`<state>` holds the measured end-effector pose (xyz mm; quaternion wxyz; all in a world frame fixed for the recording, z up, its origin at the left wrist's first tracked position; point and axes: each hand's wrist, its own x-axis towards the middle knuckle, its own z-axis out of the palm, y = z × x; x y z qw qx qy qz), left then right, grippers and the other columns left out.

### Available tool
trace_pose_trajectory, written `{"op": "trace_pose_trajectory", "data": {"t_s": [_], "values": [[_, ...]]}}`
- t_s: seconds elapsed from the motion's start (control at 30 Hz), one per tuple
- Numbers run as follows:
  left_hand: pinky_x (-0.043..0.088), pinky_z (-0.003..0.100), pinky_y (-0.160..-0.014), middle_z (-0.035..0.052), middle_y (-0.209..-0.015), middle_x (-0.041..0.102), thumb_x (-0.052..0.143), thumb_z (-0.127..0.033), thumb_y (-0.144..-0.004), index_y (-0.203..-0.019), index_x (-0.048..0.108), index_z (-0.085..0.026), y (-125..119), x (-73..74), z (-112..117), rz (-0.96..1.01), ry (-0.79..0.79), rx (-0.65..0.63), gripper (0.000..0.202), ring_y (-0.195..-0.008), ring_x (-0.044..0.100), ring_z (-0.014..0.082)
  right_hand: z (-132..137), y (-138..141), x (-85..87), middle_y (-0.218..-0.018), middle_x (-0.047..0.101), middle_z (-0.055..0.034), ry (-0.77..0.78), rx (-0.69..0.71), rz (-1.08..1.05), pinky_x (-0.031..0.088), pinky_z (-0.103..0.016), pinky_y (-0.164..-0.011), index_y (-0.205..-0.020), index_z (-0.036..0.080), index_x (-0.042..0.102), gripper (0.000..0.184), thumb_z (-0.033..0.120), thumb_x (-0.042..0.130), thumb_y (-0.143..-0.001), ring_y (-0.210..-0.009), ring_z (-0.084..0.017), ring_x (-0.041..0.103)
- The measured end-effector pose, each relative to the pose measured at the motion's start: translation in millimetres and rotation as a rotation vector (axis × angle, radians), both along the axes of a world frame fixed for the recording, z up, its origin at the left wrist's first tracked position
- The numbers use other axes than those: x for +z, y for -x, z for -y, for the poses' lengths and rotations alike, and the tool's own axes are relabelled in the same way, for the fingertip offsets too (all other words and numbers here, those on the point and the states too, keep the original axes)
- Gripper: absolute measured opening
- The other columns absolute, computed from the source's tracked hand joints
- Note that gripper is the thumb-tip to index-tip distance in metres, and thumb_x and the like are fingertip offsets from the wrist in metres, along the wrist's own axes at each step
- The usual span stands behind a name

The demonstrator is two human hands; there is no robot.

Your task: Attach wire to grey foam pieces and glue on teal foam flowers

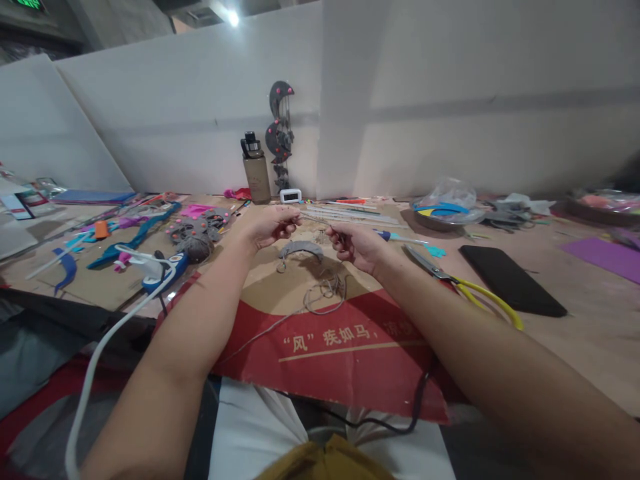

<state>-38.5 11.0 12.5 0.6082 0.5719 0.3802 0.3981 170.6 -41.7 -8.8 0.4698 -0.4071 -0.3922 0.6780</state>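
My left hand point(274, 227) is closed, fingertips pinching a thin strand of grey yarn point(326, 293) above the work surface. To its right, my right hand point(357, 247) is also closed in a pinch, and the strand seems to run between the two hands; its exact path at the fingertips is too fine to make out. Just below and between them lies a grey curved piece point(302, 248), arched like a crescent. Loose loops of the yarn rest nearer to me on a red and tan cardboard sheet point(350, 360).
Yellow-handled scissors point(463, 283) and a black flat case point(510, 280) lie right. Grey yarn balls point(200, 247) and a white-corded blue tool point(165, 270) lie left. A bottle point(257, 175) and hanging crescent ornament point(280, 137) stand behind, with a plastic-covered bowl point(445, 215) back right.
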Motion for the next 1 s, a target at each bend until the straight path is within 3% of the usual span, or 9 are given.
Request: {"op": "trace_pose_trajectory", "data": {"t_s": [0.27, 0.53, 0.77, 0.87, 1.0], "values": [[0.025, 0.012, -0.035, -0.0009, -0.060, 0.054, 0.074, -0.026, -0.075, -0.071, 0.055, -0.013, 4, -3.3, -8, 0.104, -0.008, -0.038, 0.023, -0.042, 0.042, 0.0014, 1, 2, -1.5, -0.056, 0.043, 0.0021, -0.021, 0.006, 0.055, 0.017, -0.017, -0.038, -0.066, 0.013, 0.059, 0.022, 0.018, 0.052, -0.086, -0.044, -0.004, 0.034], [0.030, 0.012, -0.037, -0.0034, -0.059, 0.053, 0.073, -0.025, -0.077, -0.073, 0.054, -0.013, 2, -5.8, -13, 0.223, -0.001, 0.084, 0.023, -0.042, 0.043, 0.0017, 4, 5, -3.6, -0.053, 0.043, 0.0024, -0.087, 0.002, 0.114, 0.018, -0.017, -0.040, -0.069, 0.012, 0.061, 0.019, 0.016, 0.051, -0.084, -0.044, -0.005, 0.034], [0.035, 0.012, -0.039, 0.0041, -0.071, 0.066, 0.058, -0.027, -0.090, -0.079, 0.055, -0.014, -9, -1.3, -3, 0.261, 0.036, 0.165, 0.018, -0.047, 0.053, 0.0046, 11, 14, -5.3, -0.052, 0.045, 0.0024, -0.137, 0.035, 0.205, 0.024, -0.018, -0.041, -0.068, 0.013, 0.061, 0.020, 0.016, 0.050, -0.085, -0.044, -0.005, 0.036], [0.033, 0.011, -0.038, -0.0007, -0.061, 0.058, 0.053, -0.027, -0.093, -0.075, 0.051, -0.014, -16, 3.9, 6, 0.353, 0.082, 0.127, 0.022, -0.040, 0.046, 0.0027, 13, 17, -8.3, -0.052, 0.046, 0.0026, -0.172, 0.034, 0.251, 0.024, -0.018, -0.041, -0.068, 0.013, 0.062, 0.020, 0.017, 0.052, -0.084, -0.044, -0.005, 0.037], [0.021, 0.010, -0.033, -0.0087, -0.049, 0.039, 0.055, -0.025, -0.092, -0.069, 0.043, -0.016, -25, 10.3, 15, 0.451, 0.133, 0.104, 0.027, -0.032, 0.030, 0.0004, 15, 22, -12.3, -0.055, 0.048, 0.0029, -0.187, 0.059, 0.261, 0.023, -0.018, -0.041, -0.070, 0.012, 0.064, 0.017, 0.017, 0.054, -0.083, -0.044, -0.005, 0.038]]}}
